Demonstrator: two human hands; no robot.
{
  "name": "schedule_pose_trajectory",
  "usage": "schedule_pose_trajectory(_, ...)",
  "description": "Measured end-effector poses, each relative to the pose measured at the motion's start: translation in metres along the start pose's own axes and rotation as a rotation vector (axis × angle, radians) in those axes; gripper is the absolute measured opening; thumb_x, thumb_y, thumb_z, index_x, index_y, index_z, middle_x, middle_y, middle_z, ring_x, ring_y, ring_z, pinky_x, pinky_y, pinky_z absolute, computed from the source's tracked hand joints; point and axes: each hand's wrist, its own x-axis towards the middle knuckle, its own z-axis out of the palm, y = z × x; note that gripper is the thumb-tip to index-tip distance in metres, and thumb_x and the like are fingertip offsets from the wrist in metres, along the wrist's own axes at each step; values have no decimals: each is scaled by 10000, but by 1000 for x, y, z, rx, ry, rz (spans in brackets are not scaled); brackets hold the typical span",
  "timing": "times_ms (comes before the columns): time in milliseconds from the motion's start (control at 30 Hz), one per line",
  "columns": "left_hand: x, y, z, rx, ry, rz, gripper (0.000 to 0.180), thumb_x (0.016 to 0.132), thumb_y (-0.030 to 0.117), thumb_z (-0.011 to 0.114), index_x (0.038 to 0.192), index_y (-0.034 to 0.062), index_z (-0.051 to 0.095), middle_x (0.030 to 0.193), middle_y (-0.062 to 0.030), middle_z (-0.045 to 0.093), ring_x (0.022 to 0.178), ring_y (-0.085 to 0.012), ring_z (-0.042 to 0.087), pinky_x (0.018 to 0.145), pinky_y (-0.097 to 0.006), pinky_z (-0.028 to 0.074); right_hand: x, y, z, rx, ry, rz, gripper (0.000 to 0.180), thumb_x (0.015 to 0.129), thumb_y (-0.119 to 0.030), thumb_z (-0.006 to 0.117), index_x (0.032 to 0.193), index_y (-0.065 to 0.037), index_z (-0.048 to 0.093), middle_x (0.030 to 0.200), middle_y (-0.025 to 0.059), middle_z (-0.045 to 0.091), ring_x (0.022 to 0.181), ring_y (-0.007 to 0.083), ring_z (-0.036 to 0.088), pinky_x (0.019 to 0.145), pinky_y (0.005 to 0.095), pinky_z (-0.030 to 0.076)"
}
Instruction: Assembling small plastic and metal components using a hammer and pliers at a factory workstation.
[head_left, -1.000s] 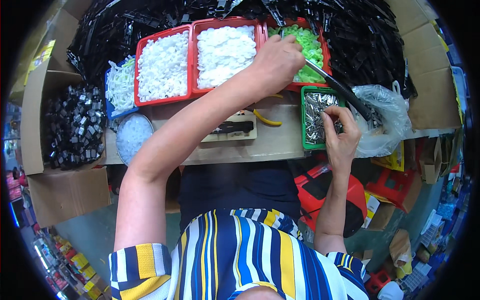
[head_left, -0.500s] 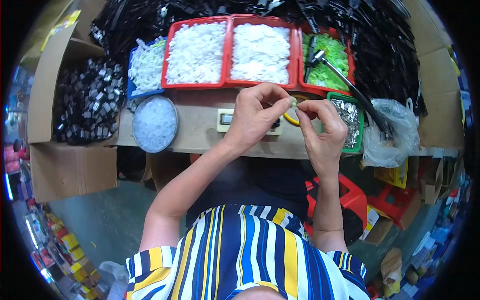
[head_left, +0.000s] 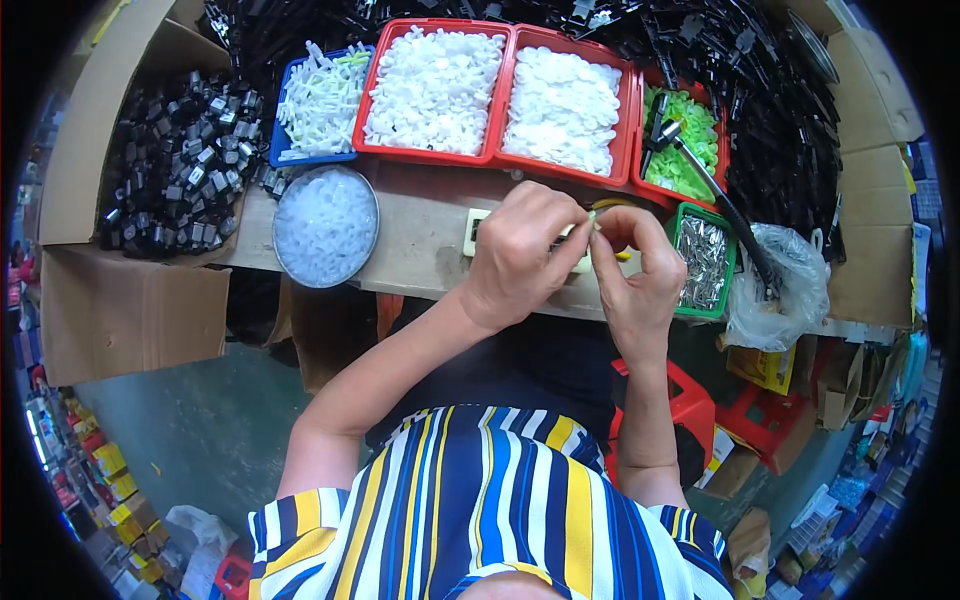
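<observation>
My left hand (head_left: 520, 255) and my right hand (head_left: 632, 268) meet over the wooden bench edge (head_left: 420, 240), fingertips pinched together on a tiny pale green part (head_left: 596, 224). Both hands cover most of a cream-coloured block with a dark slot (head_left: 474, 232) lying on the bench. What else sits between the fingers is hidden. Just right of my right hand stands a small green tray of shiny metal pieces (head_left: 706, 260). Beyond the hands lie two red trays of white plastic parts (head_left: 435, 90) (head_left: 565, 105) and a red tray of green parts (head_left: 683, 150).
A round metal bowl of translucent pieces (head_left: 326, 226) stands left of the hands. A blue tray of white parts (head_left: 318, 100), a cardboard box of black parts (head_left: 170, 165), a black-handled tool (head_left: 712, 190), a clear plastic bag (head_left: 785, 290) and heaps of black parts surround the bench. Red stools (head_left: 690, 410) stand below.
My left hand came back from the tray of green parts to the bench edge and met my right hand, which left the green metal-piece tray. The view has shifted downward.
</observation>
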Motion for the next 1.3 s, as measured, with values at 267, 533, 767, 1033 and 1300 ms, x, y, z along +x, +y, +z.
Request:
schedule_pose_trajectory(267,2,1,-14,-480,-171,-651,68,893,64,680,909,-1,686,865,-44,703,755,-88,655,653,-227,493,-2,12,-10,231,-89,109,109,833,-5,703,891,8,611,798,42,638,746,127,614,676,289,472)
schedule_pose_trajectory(533,-1,-6,-12,-1223,-256,-1184,145,890,81,682,1019,39,630,846,-43,682,760,-105,672,646,-206,498,-4,26,-14,386,-118,83,115,836,-7,697,951,-15,688,912,54,666,838,148,620,685,271,456)
schedule_pose_trajectory(767,-6,2,-10,-1199,-273,-1152,203,918,92,654,1113,40,632,919,-72,686,785,-132,674,699,-227,522,-7,34,-15,406,-127,23,91,822,-1,706,903,-9,665,872,53,652,798,159,609,673,278,446)
schedule_pose_trajectory(1033,-21,2,-12,-973,-216,-843,332,915,48,670,1237,-10,613,1053,-101,693,947,-144,674,852,-267,549,-2,21,-9,187,-181,-133,124,816,55,671,905,11,598,849,113,607,780,255,616,678,339,478)
schedule_pose_trajectory(1300,-29,-7,-24,-790,-222,-725,349,879,35,716,1216,-8,637,1089,-78,685,973,-123,654,882,-266,538,0,18,6,173,-216,-177,128,826,64,645,924,16,579,871,139,588,780,296,615,682,359,485)
